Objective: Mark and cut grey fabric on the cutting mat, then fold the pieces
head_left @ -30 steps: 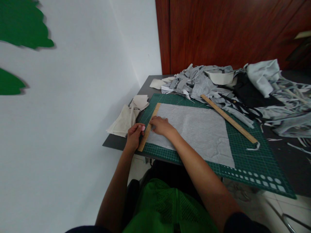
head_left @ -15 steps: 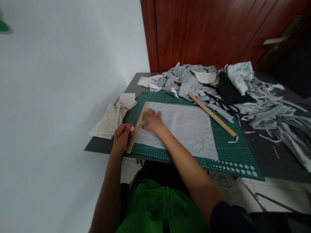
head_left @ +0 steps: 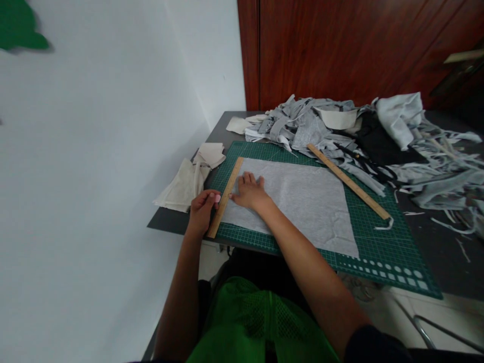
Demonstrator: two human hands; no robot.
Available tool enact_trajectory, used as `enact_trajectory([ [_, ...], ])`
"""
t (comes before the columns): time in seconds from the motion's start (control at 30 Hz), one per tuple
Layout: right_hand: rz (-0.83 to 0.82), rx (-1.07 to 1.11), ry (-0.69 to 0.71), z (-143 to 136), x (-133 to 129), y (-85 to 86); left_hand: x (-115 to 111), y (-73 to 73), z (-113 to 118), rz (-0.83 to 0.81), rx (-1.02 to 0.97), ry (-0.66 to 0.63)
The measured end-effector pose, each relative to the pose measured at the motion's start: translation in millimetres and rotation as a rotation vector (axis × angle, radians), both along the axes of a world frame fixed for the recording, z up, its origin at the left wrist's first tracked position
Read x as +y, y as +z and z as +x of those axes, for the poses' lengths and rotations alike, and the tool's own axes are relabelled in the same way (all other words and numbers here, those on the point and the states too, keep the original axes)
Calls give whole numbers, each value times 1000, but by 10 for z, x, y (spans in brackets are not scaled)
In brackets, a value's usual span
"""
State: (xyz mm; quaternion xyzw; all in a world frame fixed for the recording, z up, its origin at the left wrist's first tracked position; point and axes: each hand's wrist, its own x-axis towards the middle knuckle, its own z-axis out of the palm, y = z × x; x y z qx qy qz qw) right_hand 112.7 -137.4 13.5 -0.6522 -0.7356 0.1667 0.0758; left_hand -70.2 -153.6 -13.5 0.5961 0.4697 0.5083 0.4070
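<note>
My left hand [head_left: 201, 209] is closed on a small pale pink piece of tailor's chalk [head_left: 218, 198], just left of a wooden ruler [head_left: 226, 197]. That ruler lies along the left edge of a grey cloth [head_left: 302, 201]. Flat on the cloth rests my right hand [head_left: 250, 191], fingers spread, with the thumb at the ruler's right side. Under the cloth is a green cutting mat [head_left: 401, 247] with a white grid.
A second wooden ruler [head_left: 348, 181] crosses the cloth's upper right corner. Black scissors [head_left: 363, 161] lie by a heap of grey fabric strips [head_left: 302, 123]. Folded cream cloths [head_left: 181, 189] sit at the table's left, beside the white wall [head_left: 113, 151]. A red-brown door [head_left: 333, 50] stands behind.
My view has turned a little left, so the table appears further right. Both hands keep nearly the same places by the ruler, and the chalk stays in my left hand.
</note>
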Motion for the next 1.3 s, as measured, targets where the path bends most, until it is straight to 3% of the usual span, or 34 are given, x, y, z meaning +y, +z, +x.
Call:
enact_trajectory([
  [0.77, -69, 24, 44, -6, 5, -26, -38, 66, 34, 12, 82, -33],
  [1.3, -29, 42, 46, 30, 40, -19, -25, 102, 102, 64, 219, 37],
])
